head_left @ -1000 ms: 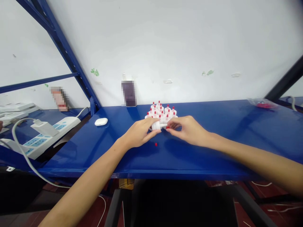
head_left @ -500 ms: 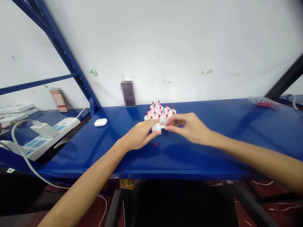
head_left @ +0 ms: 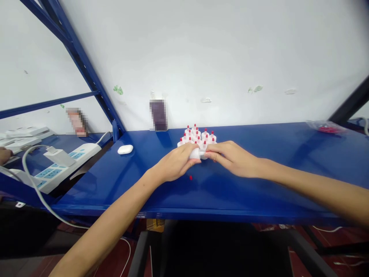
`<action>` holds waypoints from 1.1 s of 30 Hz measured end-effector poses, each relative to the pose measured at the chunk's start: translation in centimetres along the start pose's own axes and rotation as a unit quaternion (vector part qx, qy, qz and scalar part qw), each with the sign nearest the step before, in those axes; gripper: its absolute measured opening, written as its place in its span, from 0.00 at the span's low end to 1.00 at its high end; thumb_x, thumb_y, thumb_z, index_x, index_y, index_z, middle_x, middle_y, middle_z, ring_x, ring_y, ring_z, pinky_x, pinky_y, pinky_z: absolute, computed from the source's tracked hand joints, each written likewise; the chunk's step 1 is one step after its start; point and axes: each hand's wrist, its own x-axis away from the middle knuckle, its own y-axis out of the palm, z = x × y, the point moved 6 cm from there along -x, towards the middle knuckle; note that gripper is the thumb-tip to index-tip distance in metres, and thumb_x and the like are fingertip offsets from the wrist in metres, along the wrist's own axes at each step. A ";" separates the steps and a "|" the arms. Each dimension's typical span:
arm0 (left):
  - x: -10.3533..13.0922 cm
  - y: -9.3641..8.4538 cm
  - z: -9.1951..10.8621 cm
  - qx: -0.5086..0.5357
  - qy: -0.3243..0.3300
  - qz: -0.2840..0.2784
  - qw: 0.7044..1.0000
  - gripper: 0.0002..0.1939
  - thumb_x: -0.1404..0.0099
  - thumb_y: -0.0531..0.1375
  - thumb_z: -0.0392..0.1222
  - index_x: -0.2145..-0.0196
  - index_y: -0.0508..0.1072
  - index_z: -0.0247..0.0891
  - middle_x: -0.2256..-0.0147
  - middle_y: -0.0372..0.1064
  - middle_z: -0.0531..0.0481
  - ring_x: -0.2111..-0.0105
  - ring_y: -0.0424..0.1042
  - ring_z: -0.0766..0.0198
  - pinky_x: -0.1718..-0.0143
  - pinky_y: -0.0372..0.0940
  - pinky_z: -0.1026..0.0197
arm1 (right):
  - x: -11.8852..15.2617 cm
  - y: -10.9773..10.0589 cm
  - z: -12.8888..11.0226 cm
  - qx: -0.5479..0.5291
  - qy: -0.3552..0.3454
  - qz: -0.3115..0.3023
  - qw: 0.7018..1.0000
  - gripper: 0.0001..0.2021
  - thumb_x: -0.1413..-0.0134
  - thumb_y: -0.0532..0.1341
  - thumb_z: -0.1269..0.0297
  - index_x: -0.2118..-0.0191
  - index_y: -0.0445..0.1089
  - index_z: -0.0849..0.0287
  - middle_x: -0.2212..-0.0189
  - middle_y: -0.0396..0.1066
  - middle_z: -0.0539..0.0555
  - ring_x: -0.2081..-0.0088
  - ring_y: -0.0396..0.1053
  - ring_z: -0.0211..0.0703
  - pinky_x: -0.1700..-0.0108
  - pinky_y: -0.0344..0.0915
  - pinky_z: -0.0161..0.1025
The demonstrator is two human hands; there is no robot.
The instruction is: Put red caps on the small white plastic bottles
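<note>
My left hand (head_left: 180,163) is closed around a small white dropper bottle (head_left: 195,154), held on its side above the table with its nozzle toward the right. Thumb and fingers of my right hand (head_left: 227,156) pinch the nozzle's tip; the small red cap there is mostly covered by the fingers. Just behind both hands stands a tight cluster of white dropper bottles (head_left: 196,135), upright, with red caps on their nozzles. A loose red cap (head_left: 190,177) lies on the blue table (head_left: 245,196) in front of my left hand.
A white earbud case (head_left: 125,149) lies to the left. A phone-like dark object (head_left: 159,115), blurred out, leans on the wall. At the far right is a clear bag of red pieces (head_left: 327,127). Left beyond the frame post stand a power strip (head_left: 53,173) and another person's hand (head_left: 5,156).
My right fingers have closed further over the nozzle tip, covering the red cap that showed before. The whole view has shifted slightly; the loose cap stays on the table.
</note>
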 end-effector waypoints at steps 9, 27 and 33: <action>1.8 -2.7 -4.3 -0.063 -0.089 0.104 0.989 0.22 0.29 0.57 0.50 0.42 0.63 0.36 0.52 0.70 0.42 0.58 0.72 0.58 0.55 0.67 0.56 | -1.7 2.4 2.6 -0.009 0.165 -0.171 0.971 0.20 0.39 0.56 0.60 0.81 0.58 0.59 0.85 0.56 0.45 0.81 0.52 0.33 0.74 0.49 0.35; 1.5 -1.2 -2.8 -0.026 -0.020 0.070 0.997 0.19 0.33 0.61 0.51 0.50 0.70 0.36 0.67 0.69 0.49 0.69 0.69 0.64 0.65 0.65 0.62 | 0.2 7.2 -2.3 0.311 -0.059 -0.154 0.936 0.13 0.30 0.48 0.64 0.56 0.68 0.61 0.69 0.75 0.56 0.75 0.69 0.40 0.75 0.46 0.37; 1.3 -1.1 -2.2 -0.012 -0.017 0.060 0.998 0.20 0.32 0.61 0.52 0.50 0.70 0.35 0.67 0.70 0.49 0.68 0.70 0.64 0.64 0.66 0.62 | 0.3 2.8 -0.5 0.167 0.020 -0.008 0.986 0.12 0.33 0.50 0.64 0.64 0.68 0.61 0.69 0.74 0.55 0.73 0.65 0.39 0.71 0.50 0.37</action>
